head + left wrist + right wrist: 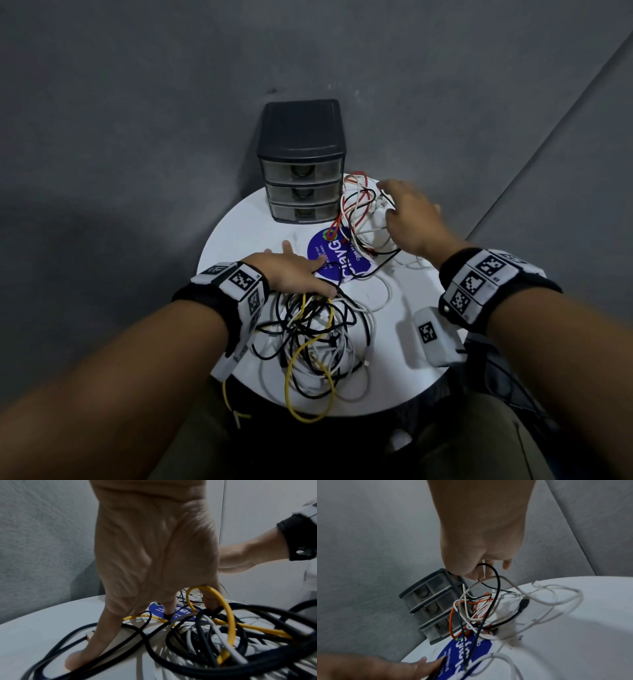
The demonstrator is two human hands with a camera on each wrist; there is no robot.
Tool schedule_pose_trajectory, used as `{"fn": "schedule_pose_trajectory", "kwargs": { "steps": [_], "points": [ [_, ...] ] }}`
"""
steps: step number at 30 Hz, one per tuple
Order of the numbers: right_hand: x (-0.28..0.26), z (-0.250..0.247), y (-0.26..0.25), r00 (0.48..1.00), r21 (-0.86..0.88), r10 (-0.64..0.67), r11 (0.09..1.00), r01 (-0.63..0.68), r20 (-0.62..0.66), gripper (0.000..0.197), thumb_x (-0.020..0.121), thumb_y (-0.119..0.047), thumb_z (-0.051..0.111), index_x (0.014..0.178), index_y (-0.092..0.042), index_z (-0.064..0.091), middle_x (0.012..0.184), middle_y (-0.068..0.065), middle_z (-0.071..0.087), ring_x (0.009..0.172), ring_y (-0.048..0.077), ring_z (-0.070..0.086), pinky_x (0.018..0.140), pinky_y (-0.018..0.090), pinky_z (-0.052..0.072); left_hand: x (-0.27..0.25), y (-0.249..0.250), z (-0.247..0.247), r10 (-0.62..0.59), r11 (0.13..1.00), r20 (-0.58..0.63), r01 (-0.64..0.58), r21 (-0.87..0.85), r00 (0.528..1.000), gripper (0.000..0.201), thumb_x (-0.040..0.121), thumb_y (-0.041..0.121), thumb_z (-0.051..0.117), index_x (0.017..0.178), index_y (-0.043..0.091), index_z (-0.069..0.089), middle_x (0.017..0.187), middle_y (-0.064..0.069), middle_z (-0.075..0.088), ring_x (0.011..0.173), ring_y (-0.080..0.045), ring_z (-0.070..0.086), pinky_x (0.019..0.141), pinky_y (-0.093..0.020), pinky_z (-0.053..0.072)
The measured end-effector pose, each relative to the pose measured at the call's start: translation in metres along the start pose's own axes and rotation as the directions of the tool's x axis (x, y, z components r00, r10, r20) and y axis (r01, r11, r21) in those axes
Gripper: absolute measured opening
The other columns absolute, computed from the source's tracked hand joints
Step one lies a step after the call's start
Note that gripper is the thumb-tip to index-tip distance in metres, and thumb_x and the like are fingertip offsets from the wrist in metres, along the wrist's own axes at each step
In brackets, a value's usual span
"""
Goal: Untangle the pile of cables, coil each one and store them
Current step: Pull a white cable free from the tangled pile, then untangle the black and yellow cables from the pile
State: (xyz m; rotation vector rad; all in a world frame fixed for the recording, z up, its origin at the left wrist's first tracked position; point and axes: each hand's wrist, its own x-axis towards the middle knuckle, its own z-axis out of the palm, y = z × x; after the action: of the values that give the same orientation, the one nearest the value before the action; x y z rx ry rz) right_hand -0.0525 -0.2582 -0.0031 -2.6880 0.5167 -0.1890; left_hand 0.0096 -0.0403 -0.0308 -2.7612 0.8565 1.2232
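Observation:
A tangle of black, white and yellow cables [315,339] lies at the near side of the round white table [239,222]. My left hand [294,270] presses on its far edge with straight, spread fingers [82,650]; a yellow cable [229,615] loops up between two of them. A second tangle of thin red, white and black cables [359,212] lies beside the drawers. My right hand [407,219] reaches into it, fingers curled, and a thin black cable [496,577] and a white one rise into its fingertips.
A dark three-drawer unit [301,171] stands at the table's back edge, all drawers closed. A blue round sticker [329,257] marks the table's middle, between the two tangles. Grey carpet surrounds the table. One yellow loop hangs over the near edge.

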Motion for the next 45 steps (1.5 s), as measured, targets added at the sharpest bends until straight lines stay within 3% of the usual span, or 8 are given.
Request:
{"fn": "schedule_pose_trajectory", "kwargs": {
  "steps": [8, 23, 27, 29, 33, 37, 41, 45],
  "points": [
    [-0.008, -0.003, -0.006, 0.985, 0.11, -0.172, 0.979, 0.17, 0.004, 0.073, 0.088, 0.012, 0.039, 0.145, -0.034, 0.042, 0.138, 0.004, 0.061, 0.128, 0.033, 0.053, 0.105, 0.053, 0.042, 0.0, 0.0, 0.001, 0.002, 1.0, -0.005, -0.002, 0.008, 1.0, 0.092, 0.081, 0.085, 0.049, 0.155, 0.057, 0.002, 0.166, -0.019, -0.02, 0.153, -0.048, -0.011, 0.124, -0.053, 0.003],
    [-0.008, -0.012, 0.015, 0.994, 0.058, 0.067, 0.996, -0.062, -0.09, 0.071, 0.089, -0.015, 0.059, 0.15, -0.038, 0.029, 0.147, 0.003, 0.037, 0.136, 0.031, 0.039, 0.109, 0.065, 0.024, -0.001, 0.001, -0.002, 0.003, 1.0, 0.004, -0.003, 0.014, 1.0, 0.093, 0.081, 0.086, 0.049, 0.155, 0.057, 0.002, 0.166, -0.019, -0.02, 0.154, -0.046, -0.009, 0.124, -0.053, 0.004],
    [-0.021, -0.019, 0.006, 0.961, 0.015, -0.05, 0.998, 0.056, -0.272, 0.066, 0.085, -0.013, 0.061, 0.143, -0.036, 0.039, 0.137, 0.001, 0.039, 0.125, 0.026, 0.04, 0.102, 0.053, 0.031, -0.006, 0.003, -0.003, 0.011, 1.0, 0.011, -0.011, 0.01, 1.0, 0.091, 0.084, 0.082, 0.05, 0.156, 0.054, 0.002, 0.166, -0.019, -0.02, 0.155, -0.042, -0.003, 0.124, -0.05, 0.007],
    [-0.027, -0.021, 0.0, 0.934, 0.054, -0.166, 0.98, 0.192, -0.316, 0.049, 0.085, -0.012, 0.061, 0.128, -0.032, 0.049, 0.121, -0.003, 0.05, 0.108, 0.02, 0.05, 0.094, 0.044, 0.041, -0.009, 0.005, -0.004, 0.021, 1.0, 0.01, -0.021, -0.008, 1.0, 0.09, 0.086, 0.079, 0.05, 0.157, 0.052, 0.002, 0.166, -0.02, -0.02, 0.156, -0.04, -0.002, 0.124, -0.046, 0.008],
    [-0.044, -0.018, -0.013, 0.944, 0.08, -0.329, 0.942, 0.326, 0.028, 0.008, 0.087, -0.016, 0.058, 0.088, -0.023, 0.061, 0.072, -0.008, 0.061, 0.067, 0.014, 0.056, 0.065, 0.033, 0.046, -0.014, 0.005, -0.005, 0.051, 0.998, 0.022, -0.05, -0.044, 0.998, 0.088, 0.09, 0.074, 0.05, 0.159, 0.048, 0.003, 0.166, -0.021, -0.019, 0.156, -0.035, -0.002, 0.124, -0.043, 0.008],
    [-0.067, -0.003, -0.022, 0.844, -0.076, -0.286, 0.931, 0.357, 0.454, 0.015, 0.089, -0.016, 0.058, 0.078, -0.024, 0.065, 0.078, -0.006, 0.064, 0.076, 0.018, 0.058, 0.071, 0.03, 0.045, -0.016, 0.0, -0.007, 0.089, 0.982, 0.033, -0.082, -0.17, 0.996, 0.084, 0.093, 0.071, 0.048, 0.161, 0.039, 0.011, 0.169, -0.015, -0.011, 0.157, -0.028, -0.002, 0.127, -0.044, 0.005],
    [-0.079, 0.012, -0.015, 0.816, -0.23, -0.136, 0.922, 0.312, 0.561, 0.019, 0.092, -0.012, 0.056, 0.099, -0.011, 0.074, 0.1, 0.007, 0.071, 0.092, 0.024, 0.063, 0.078, 0.029, 0.048, -0.024, -0.011, -0.007, 0.19, 0.877, -0.071, -0.202, -0.436, 0.979, 0.069, 0.1, 0.063, 0.044, 0.155, 0.021, 0.04, 0.165, -0.001, 0.031, 0.15, -0.021, 0.03, 0.125, -0.038, 0.018],
    [-0.084, 0.025, -0.009, 0.828, -0.245, -0.091, 0.932, 0.266, 0.554, 0.018, 0.089, -0.011, 0.061, 0.099, -0.018, 0.074, 0.102, 0.004, 0.071, 0.091, 0.021, 0.058, 0.074, 0.026, 0.039, -0.034, -0.021, 0.0, 0.16, 0.949, -0.314, -0.233, -0.212, 0.936, 0.049, 0.104, 0.042, 0.05, 0.147, 0.018, 0.05, 0.153, -0.004, 0.047, 0.139, -0.022, 0.043, 0.108, -0.03, 0.033]
  ]
}}
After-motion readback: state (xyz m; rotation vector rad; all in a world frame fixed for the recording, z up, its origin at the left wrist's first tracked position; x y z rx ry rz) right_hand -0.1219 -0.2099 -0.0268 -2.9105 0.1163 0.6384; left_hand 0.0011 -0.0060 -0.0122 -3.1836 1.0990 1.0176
